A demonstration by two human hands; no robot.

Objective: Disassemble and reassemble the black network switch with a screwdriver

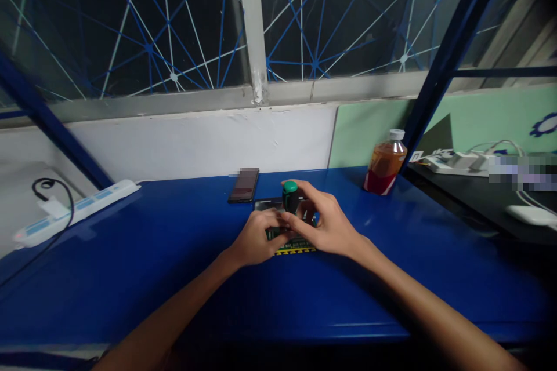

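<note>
1. Power strip [82, 214]: it lies at the left of the blue table [174, 301], well apart from the work; its black cable is best kept there.
2. Phone [243, 186]: it lies flat beyond the left hand [255, 237], so the left elbow and wrist should have free room.
3. Left hand: its fingers sit together at the board; whether they clamp it or the driver's lower end is hidden. Steadying the board by its edges would be sound, sparing the components.
4. Green circuit board [293, 247]: it is on the table beneath both hands, yellow edging toward the wearer. It should stay flat.
5. Green-capped screwdriver [290, 203]: it stands nearly upright over the board; its tip is hidden. Keep it square, pressing lightly.
6. Right hand [333, 226]: its fingers close around the handle, index up by the cap. Small, even turns suit this grip.
7. Drink bottle [386, 165]: capped, upright, near the right edge; better kept clear of the forearm.
</note>
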